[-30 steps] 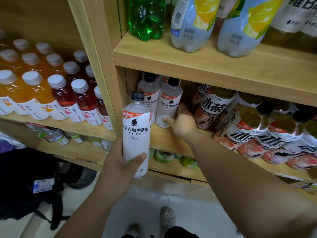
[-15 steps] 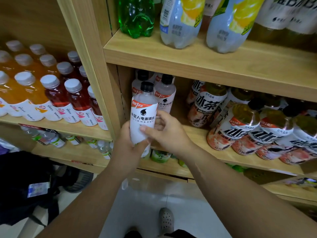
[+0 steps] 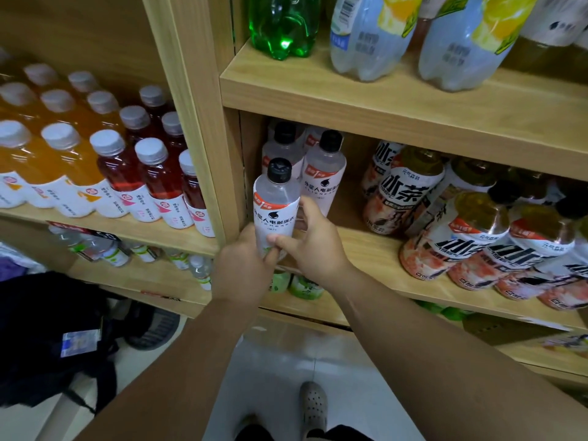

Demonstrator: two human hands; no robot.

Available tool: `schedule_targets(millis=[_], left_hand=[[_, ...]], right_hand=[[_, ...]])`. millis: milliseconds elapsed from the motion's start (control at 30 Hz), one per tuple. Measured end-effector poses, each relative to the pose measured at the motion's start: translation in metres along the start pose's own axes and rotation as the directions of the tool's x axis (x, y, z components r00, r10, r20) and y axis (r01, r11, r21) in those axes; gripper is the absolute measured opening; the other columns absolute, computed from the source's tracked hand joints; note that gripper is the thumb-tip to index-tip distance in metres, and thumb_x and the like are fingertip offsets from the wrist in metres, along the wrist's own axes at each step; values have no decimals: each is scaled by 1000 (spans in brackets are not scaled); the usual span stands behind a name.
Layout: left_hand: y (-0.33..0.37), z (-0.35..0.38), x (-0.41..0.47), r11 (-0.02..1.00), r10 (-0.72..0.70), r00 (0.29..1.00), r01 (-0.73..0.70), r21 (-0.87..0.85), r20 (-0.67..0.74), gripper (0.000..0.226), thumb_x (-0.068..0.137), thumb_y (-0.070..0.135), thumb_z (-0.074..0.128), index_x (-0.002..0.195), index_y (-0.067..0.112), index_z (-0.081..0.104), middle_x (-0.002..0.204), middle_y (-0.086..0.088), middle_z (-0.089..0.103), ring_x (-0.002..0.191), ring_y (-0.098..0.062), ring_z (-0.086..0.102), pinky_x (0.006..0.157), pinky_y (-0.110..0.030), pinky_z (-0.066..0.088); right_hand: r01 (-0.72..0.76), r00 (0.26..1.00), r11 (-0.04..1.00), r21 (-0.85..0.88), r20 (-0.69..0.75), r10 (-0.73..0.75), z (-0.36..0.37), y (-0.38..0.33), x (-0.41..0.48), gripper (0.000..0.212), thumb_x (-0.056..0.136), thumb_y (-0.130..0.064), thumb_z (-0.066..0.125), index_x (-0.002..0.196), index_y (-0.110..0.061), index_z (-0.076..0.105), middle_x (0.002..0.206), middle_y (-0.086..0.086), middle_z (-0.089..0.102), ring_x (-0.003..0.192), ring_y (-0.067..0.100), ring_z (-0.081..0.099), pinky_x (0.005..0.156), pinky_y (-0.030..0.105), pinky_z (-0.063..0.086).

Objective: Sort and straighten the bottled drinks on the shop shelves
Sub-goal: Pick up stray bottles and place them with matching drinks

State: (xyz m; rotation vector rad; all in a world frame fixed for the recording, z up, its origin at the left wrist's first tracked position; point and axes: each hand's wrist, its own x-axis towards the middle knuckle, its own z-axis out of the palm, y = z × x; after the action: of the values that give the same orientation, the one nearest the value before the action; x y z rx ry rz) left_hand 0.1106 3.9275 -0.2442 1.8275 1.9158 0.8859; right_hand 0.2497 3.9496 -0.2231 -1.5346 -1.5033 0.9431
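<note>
Bottled drink in white sleeve and black cap point(image 3: 276, 211) up at the left end of the middle shelf point(image 3: 366, 253), centre of frame, upright, label facing out; a second ago held low and clear of the shelving in the left hand alone, lifted since and brought in just ahead of two matching bottles point(image 3: 324, 173); left hand point(image 3: 243, 265) wrapped round the base, right hand point(image 3: 313, 240), back from those rear bottles, clasping the side between thumb and fingers; base hidden behind both hands, so cannot tell whether seated on the board yet. Reads as a stray going home to its own row; only setting down and squaring the label left for this one. Smooth clear plastic, rounded shoulders, glossy shrink sleeve, likely slick under a grip; pale wood grain on shelf and upright post point(image 3: 203, 122); right of frame, tea bottles point(image 3: 410, 192) in shiny printed wraps, leaning against one another, probably next for straightening; left of frame, orange and red drinks point(image 3: 121, 167) in tidy rows under pale caps.
</note>
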Motion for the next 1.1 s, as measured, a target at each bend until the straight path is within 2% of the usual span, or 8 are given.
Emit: schedule_targets(millis=[167,267,367,500,633,733,867,1100], left_hand=[[-15,-4,-9,988,43,999,-44,-146,-9,49,96,23,55,145,17,55,113,-8,77,103,-26,74,85,-44,59],[-12,-11,-16,976,16,1000,-10,-216,24,56,99,6,54,154,13,45,127,-11,72,118,-26,68,98,-38,54],[-7,-20,-21,968,6,989,31,-251,145,62,100,0,49,158,15,36,134,-11,67,128,-17,62,96,-15,40],[-8,-25,-19,952,-5,968,82,-296,253,67,101,2,46,161,24,26,142,-9,62,134,-11,55,101,-21,40],[-11,-32,-17,950,24,962,63,-305,274,66,100,6,49,161,25,30,128,-11,70,120,-19,64,100,-35,51],[-10,-39,-16,950,18,973,55,-308,230,59,99,10,53,156,21,42,122,-5,72,106,-18,68,90,-32,53],[8,-48,-18,931,19,995,17,-365,95,41,95,12,63,136,16,61,112,-1,71,87,-15,68,87,-42,57],[94,-61,-29,850,169,983,-107,-515,75,21,92,25,70,110,34,65,100,15,67,71,-6,60,72,-35,53]], right_hand=[[17,995,996,-85,-100,-26,14,0,8,69,72,-27,90,133,-26,58,120,2,62,107,11,61,97,32,53],[-21,992,994,-104,-129,8,19,-8,11,68,74,-29,90,132,-22,56,120,3,60,105,13,60,94,29,52],[-48,988,992,-113,-150,31,19,-8,12,63,74,-30,90,126,-17,57,121,3,61,108,15,60,92,32,53],[-74,990,990,-119,-130,59,18,-9,12,60,75,-30,91,121,-16,56,120,3,62,105,15,62,84,25,53],[-90,992,992,-89,-101,81,10,-20,0,65,78,-32,88,131,-19,53,117,-3,63,104,10,61,81,19,49],[-96,988,993,-62,-128,87,-2,-25,-15,58,82,-31,84,131,-26,53,107,-14,59,99,3,57,85,22,48],[-89,976,993,-75,-206,72,-25,-31,-40,45,84,-36,83,122,-24,63,118,-2,62,100,11,64,90,30,54],[9,885,989,-149,-459,-77,-117,-61,-96,15,91,-30,77,102,-23,72,101,-8,67,86,-5,62,71,5,44]])
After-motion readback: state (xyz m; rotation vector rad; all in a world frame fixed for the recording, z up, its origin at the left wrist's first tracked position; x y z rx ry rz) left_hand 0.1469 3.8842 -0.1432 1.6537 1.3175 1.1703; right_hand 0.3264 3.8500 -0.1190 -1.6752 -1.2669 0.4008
